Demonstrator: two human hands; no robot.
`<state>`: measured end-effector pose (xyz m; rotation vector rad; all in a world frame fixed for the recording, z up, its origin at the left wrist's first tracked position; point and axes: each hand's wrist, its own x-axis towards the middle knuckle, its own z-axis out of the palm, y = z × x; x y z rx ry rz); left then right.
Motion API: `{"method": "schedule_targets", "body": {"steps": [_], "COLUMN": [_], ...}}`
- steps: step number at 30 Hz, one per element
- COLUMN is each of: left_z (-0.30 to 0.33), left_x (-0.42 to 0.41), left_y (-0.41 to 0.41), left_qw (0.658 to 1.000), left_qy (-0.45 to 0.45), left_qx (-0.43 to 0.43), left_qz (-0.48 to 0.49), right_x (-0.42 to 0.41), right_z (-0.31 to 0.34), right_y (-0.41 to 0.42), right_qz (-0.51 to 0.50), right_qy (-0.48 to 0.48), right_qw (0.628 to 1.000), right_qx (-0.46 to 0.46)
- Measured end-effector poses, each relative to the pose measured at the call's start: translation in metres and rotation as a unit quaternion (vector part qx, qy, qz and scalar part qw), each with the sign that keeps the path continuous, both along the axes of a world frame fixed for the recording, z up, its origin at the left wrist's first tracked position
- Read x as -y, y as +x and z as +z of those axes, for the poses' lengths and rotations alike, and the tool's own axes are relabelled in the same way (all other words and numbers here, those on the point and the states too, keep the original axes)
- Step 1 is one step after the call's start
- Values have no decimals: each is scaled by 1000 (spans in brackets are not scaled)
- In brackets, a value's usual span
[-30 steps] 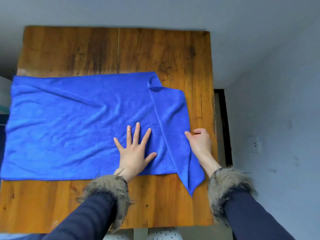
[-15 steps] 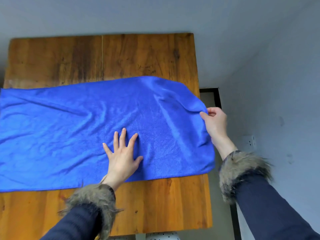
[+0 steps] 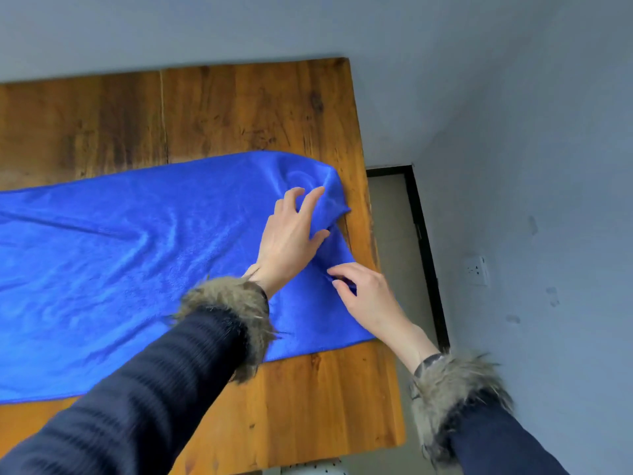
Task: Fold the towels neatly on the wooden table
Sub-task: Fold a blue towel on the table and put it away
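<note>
1. Nearest to me, at the bottom of the frame, two dark sleeves with furry cuffs reach in from lower left and lower right over the bare front strip of the wooden bench [image 3: 318, 406].

2. The right hand [image 3: 368, 298], right of centre, has its fingers curled, pinching a small fold at the towel's right edge. It has come in from half a second ago, when it was out past the bench edge pulling that end taut.

3. Just beyond it, the left hand [image 3: 291, 234] has left the flat, spread press it held on the middle of the cloth and slid over to the right end. Its fingers now close around a bunched ridge of fabric near the far right corner.

4. The blue towel [image 3: 137, 262] lies spread across the bench from the left edge of the frame to near the bench's right edge, one layer as far as I can see, with soft wrinkles through the middle. The flap that was turned over at the right end a second ago has been opened out, so that end is flat again apart from the puckers under the two hands.

5. I'd judge the spreading is about done and both hands are taking hold of the right end to start a fold towards the left.

6. Farthest off, bare bench planks fill the upper left, with grey wall behind.
</note>
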<state>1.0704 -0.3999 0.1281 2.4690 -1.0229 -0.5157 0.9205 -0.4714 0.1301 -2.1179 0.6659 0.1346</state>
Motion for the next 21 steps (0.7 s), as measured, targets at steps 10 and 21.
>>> {"method": "schedule_targets", "body": {"steps": [10, 21], "left_z": [-3, 13], "left_x": [36, -4], "left_y": [-9, 31], "left_qw": [991, 912], "left_qy": [110, -142], "left_qx": [79, -225], "left_qz": [-16, 313], "right_x": [11, -14], "right_z": [-5, 33], "right_y": [-58, -47], "right_qz": [-23, -41], "right_qy": [-141, -142], "right_qw": [983, 982], "right_qx": [-117, -117]}}
